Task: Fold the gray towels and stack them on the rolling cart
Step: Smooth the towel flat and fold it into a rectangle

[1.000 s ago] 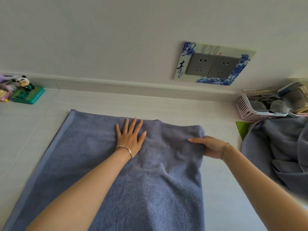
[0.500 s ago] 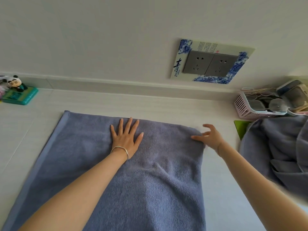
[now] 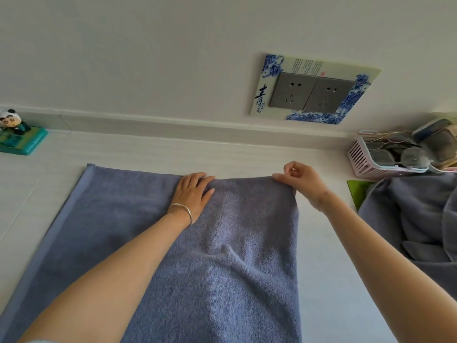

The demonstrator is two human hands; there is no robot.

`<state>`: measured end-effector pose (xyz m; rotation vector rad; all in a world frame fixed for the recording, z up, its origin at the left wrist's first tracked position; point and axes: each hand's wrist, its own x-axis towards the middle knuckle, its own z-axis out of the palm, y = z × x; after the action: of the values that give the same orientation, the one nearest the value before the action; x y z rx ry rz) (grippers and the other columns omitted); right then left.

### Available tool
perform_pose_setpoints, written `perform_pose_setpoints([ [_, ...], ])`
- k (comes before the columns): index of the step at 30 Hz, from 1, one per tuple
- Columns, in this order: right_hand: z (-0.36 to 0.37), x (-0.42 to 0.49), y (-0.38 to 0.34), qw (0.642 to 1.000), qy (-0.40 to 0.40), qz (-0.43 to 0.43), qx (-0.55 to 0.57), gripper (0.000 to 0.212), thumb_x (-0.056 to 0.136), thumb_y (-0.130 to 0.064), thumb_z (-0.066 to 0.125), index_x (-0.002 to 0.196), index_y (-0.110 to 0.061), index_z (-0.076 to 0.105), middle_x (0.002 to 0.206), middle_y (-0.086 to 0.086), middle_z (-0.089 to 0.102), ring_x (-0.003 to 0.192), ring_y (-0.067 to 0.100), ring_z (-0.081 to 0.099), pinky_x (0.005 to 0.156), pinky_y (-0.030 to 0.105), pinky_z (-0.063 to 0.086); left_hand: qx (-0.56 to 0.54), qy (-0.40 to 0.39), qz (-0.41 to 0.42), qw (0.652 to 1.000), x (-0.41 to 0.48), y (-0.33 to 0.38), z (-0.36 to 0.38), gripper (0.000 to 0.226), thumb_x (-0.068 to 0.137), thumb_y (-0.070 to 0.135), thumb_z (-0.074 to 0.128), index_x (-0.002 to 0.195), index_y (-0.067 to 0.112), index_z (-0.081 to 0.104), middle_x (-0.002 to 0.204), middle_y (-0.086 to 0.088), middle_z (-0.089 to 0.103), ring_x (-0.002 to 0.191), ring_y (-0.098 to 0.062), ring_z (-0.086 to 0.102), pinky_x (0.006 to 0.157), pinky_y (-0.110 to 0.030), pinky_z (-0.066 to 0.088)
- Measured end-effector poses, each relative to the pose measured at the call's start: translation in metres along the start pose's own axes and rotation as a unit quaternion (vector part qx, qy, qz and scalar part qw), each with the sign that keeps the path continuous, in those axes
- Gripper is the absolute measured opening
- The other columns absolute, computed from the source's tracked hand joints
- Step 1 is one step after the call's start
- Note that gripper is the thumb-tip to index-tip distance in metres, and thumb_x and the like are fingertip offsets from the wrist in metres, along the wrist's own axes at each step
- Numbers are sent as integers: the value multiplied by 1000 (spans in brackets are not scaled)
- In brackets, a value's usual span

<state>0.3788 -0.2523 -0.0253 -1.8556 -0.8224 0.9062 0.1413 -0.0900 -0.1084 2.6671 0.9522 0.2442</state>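
Far off at ten o'clock, a small panda figurine (image 3: 11, 121) sits on a flat teal box (image 3: 27, 144) at the foot of the wall. The pale white tabletop (image 3: 148, 154) runs across the room. On it, from nine o'clock through the centre and down to six, lies the large blue-gray terry towel (image 3: 222, 280). It is spread flat, with a smooth hem band along its left side and a few soft wrinkles in the middle.

The left hand (image 3: 194, 194), a thin silver bangle (image 3: 181, 212) at its wrist, rests palm down at the towel's far edge. Its fingers are straight and close together, pointing toward one o'clock. Just to its right, the right hand (image 3: 303, 181) pinches the far edge near the towel's far right corner between thumb and forefinger, with the other fingers curled loosely above.

On the wall at one o'clock is a gray double socket in a blue-and-white patterned plate (image 3: 314, 90). At three o'clock a pink slotted plastic basket (image 3: 362, 160) holds odds and ends. A rumpled heap of gray towels (image 3: 415, 219) lies just in front of it, partly covering a green mat (image 3: 357, 191).
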Motion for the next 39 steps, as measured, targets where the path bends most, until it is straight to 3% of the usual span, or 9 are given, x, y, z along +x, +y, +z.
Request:
perform_pose_setpoints([
  [6,-27,6,2,929,-189,58,-314,34,78,-47,70,67,-17,57,68,-5,52,67,10,46,73,25,37,20,-18,-16,1000,-1,0,0,70,85,55,4,138,29,42,141,-1,42,131,-23,35,113,-39,18],
  [11,-40,18,-11,779,-129,-39,-612,59,86,-69,30,69,-18,55,85,-2,61,96,12,51,115,45,0,46,-44,-14,998,-2,1,-1,77,80,57,-8,146,34,23,153,4,25,141,-20,18,115,-37,4],
  [13,-43,24,-17,782,-67,-84,-614,56,83,-72,26,65,-24,50,84,1,62,98,15,52,116,46,-1,58,-47,-21,997,-1,2,-2,79,78,57,-13,148,34,14,156,5,17,144,-19,11,116,-37,1],
  [17,-26,24,-12,879,-72,-109,-459,60,66,-85,41,75,-29,62,87,-10,66,93,12,55,109,43,22,74,-49,-31,996,0,3,-1,81,75,56,-18,148,35,11,157,6,10,145,-18,5,116,-39,-1],
  [22,-26,26,6,784,-89,-24,-614,45,84,-58,55,109,-21,60,121,2,55,118,25,44,106,39,28,82,-58,-34,994,0,3,-2,65,88,56,-6,148,36,13,158,6,10,145,-18,5,116,-39,-1],
  [27,-21,-2,32,969,113,108,-188,48,84,-33,68,116,-4,47,94,10,63,83,28,62,77,37,48,60,-42,-49,996,1,3,-1,48,100,41,22,148,31,19,157,3,15,145,-19,9,116,-38,1],
  [33,5,-81,46,971,-26,231,59,43,82,-26,69,112,3,58,96,9,69,81,18,66,70,23,56,-35,67,-12,997,-22,19,-19,53,89,42,25,119,16,60,120,-10,56,107,-34,51,89,-44,42],
  [37,13,-110,52,932,-135,291,168,71,57,-31,86,117,0,61,110,8,70,104,21,66,88,31,54,-63,-2,2,998,-63,33,-16,71,89,58,9,126,21,57,128,0,57,117,-25,50,99,-38,37],
  [39,15,-118,47,916,-167,282,232,83,43,-31,94,115,-2,63,116,12,68,108,24,64,86,32,55,-45,-44,-11,998,-79,34,-7,83,84,64,-6,144,24,35,151,5,31,140,-18,27,116,-37,13],
])
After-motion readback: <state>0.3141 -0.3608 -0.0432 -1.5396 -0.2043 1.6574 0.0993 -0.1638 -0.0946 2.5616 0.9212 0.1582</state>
